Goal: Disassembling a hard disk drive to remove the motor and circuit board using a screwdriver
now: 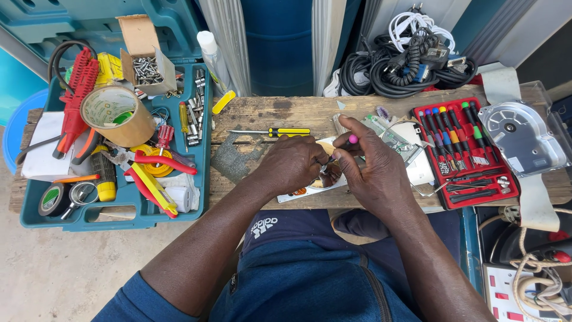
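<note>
While both hands grip, L hand on small part, R hand w/ pink-capped screwdriver, near bench edge.

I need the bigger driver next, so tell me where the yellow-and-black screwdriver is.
In the head view, the yellow-and-black screwdriver lies flat on the wooden bench, just beyond the left hand and right of the teal toolbox.

Open brown cardboard box of screws stands at the teal toolbox's far edge. Red tray-case of colour-tipped screwdrivers lies at the surface's right end. White card at near edge.
</note>
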